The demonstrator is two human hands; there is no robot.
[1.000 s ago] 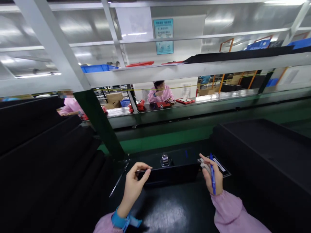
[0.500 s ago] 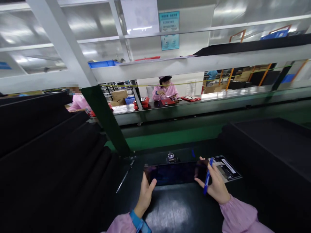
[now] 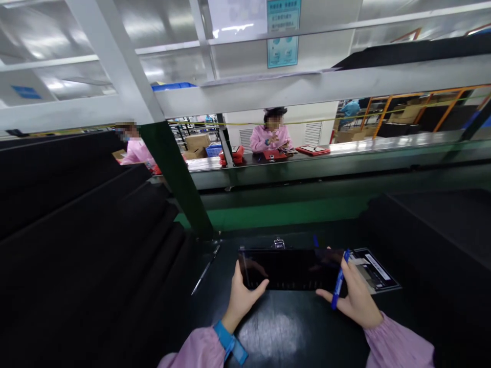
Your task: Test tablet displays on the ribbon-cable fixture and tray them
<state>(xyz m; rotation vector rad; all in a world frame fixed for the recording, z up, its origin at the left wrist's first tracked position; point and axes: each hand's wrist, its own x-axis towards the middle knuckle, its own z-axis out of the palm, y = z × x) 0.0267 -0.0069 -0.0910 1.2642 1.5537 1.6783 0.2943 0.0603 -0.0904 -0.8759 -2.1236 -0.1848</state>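
A dark, glossy screen panel is held up lengthwise between both hands, above the dark work surface. My left hand grips its left end, with the thumb along the lower edge and the other fingers mostly hidden behind. Around the right end is my right hand, its thumb near the lower corner. A blue pen is also tucked in the right hand, slanting across the panel's end. Reflections show on the panel's face. A blue band circles my left wrist.
Dark sheets are stacked at the left, and a black stack stands at the right. A silver pen lies left of the panel. Behind it sits a metal clip; a labelled flat part lies right. A co-worker sits opposite.
The panel has tilted so more of its face shows toward me, with both hands still on it. The whole view has shifted, so surrounding things appear further right.
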